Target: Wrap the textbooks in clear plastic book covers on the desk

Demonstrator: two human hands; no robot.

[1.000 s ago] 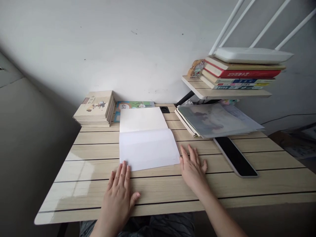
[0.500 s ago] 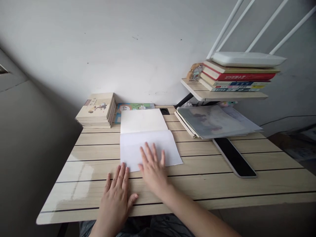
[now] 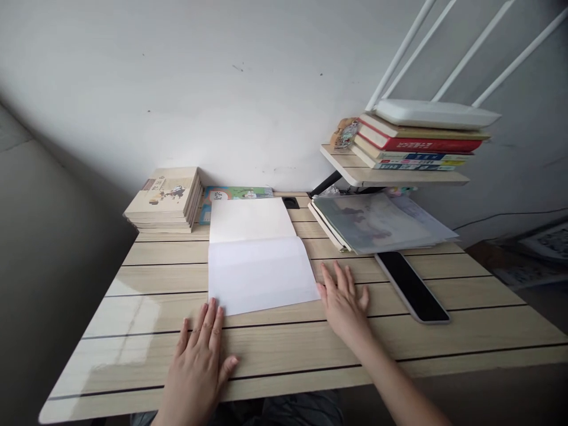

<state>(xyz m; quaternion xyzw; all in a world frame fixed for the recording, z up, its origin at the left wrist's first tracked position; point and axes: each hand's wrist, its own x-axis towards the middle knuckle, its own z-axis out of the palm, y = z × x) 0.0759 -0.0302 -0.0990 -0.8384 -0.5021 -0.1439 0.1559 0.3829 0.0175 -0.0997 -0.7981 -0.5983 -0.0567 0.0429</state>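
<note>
A blank white sheet of paper [image 3: 261,275], with a crease across it or a second sheet behind, lies on the wooden table [image 3: 275,349] in front of me. My left hand [image 3: 197,355] rests flat, fingers stretched, its fingertips touching the paper's near left corner. At the near right corner is my right hand [image 3: 346,307], fingers spread on the table and the thumb by the paper's edge. Neither hand grips anything. Under the paper's far end, a colourful booklet [image 3: 248,192] is partly covered.
A stack of books [image 3: 164,201] stands at the back left. To the right lie a black-screened phone [image 3: 415,290] and a pile of papers in a clear folder [image 3: 373,222]. Above them, a small shelf [image 3: 394,176] carries books [image 3: 421,145] and a white router [image 3: 437,113].
My right hand has slid right, off the middle of the paper to its near right corner. The left hand stays at the left corner. The whole view has shifted slightly.
</note>
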